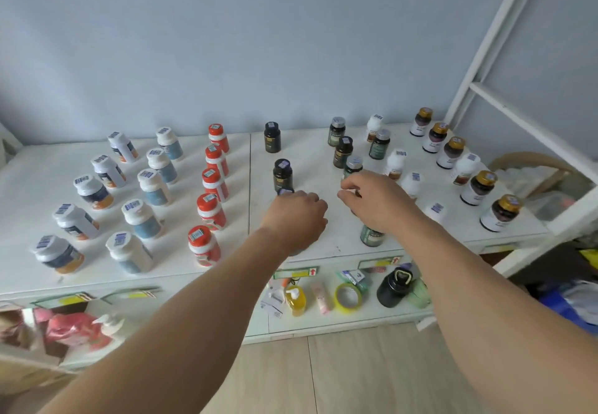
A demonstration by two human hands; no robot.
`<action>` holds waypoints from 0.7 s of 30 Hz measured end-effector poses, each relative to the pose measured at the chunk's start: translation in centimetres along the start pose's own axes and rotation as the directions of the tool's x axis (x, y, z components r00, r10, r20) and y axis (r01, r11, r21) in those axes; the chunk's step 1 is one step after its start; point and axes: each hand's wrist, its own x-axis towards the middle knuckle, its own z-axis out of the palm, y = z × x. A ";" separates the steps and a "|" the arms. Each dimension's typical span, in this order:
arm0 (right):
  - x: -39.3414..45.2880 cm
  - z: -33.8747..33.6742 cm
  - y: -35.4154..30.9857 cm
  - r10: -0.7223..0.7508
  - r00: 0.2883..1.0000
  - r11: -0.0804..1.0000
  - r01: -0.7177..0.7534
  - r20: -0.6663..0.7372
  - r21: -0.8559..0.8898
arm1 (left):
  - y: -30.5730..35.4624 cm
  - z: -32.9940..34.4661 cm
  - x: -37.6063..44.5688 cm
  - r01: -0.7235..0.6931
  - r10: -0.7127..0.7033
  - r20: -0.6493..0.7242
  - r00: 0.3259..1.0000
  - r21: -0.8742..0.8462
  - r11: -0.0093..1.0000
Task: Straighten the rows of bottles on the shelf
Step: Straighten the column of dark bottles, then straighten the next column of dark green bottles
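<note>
On the white shelf top (310,155), the left hand (296,216) curls its fingers over a black bottle (284,192); the right hand (377,201) pinches a hidden cap, with a green bottle (371,235) under its wrist and red-capped bottles (212,210) standing left.

Glossy plastic bottles (212,210); smooth white painted shelf (310,167); wood-look floor (339,371).

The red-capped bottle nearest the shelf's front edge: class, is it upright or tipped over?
Upright. The red-capped bottle stands on its base on the shelf, cap up, its sticker facing upward.
</note>
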 end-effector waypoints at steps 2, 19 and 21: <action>-1.6 0.2 2.3 0.014 0.999 0.998 -0.012 -0.031 0.061 | 2.3 1.0 -0.6 0.019 -0.018 0.019 1.000 -0.038 0.999; -6.6 10.2 19.2 -0.066 0.998 0.998 0.065 -0.013 -0.018 | 15.1 11.9 -1.0 0.423 -0.413 0.093 0.906 -0.249 0.871; -6.2 11.4 19.8 -0.090 0.988 0.996 0.088 -0.126 -0.025 | 15.5 13.3 -0.4 0.439 -0.436 0.069 0.897 -0.237 0.867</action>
